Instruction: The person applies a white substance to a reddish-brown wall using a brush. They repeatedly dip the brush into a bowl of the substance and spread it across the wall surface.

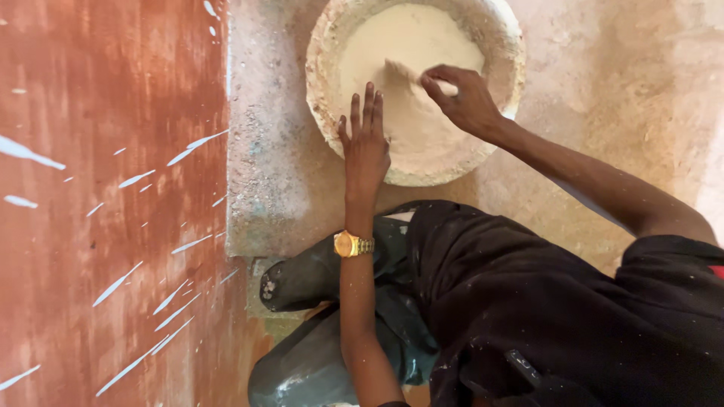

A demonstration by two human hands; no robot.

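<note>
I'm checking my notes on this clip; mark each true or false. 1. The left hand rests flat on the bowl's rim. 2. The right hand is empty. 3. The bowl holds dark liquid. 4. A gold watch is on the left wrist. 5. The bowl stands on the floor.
1. True: the left hand lies flat, fingers out, on the rim of the bowl.
2. False: the right hand grips a flat tool in the paste.
3. False: the paste is pale cream.
4. True: the watch is gold.
5. True: it stands on the floor.
</note>
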